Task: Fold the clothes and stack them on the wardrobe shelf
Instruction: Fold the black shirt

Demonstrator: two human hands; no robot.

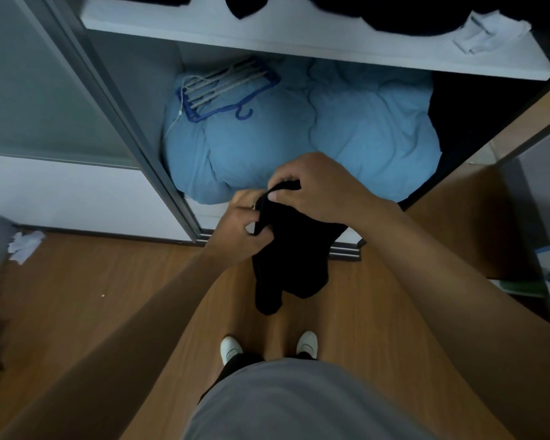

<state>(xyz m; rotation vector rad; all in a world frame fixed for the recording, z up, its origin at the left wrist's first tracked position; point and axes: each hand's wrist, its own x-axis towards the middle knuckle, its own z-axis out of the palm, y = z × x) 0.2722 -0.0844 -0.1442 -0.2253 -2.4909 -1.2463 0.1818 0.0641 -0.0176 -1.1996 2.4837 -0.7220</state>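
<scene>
A black garment (286, 249) is held up at the centre of the view, in front of the open wardrobe, its lower part hanging free above the wooden floor (77, 296). Its top edge is pinched by the right hand (315, 185) at 1 o'clock of the cloth, while the left hand (242, 227) is clamped on the edge at 10 o'clock. At 12 o'clock a white shelf (299, 36) is seen carrying dark clothes (378, 11), with a blue duvet (299, 128) bundled beneath it.
</scene>
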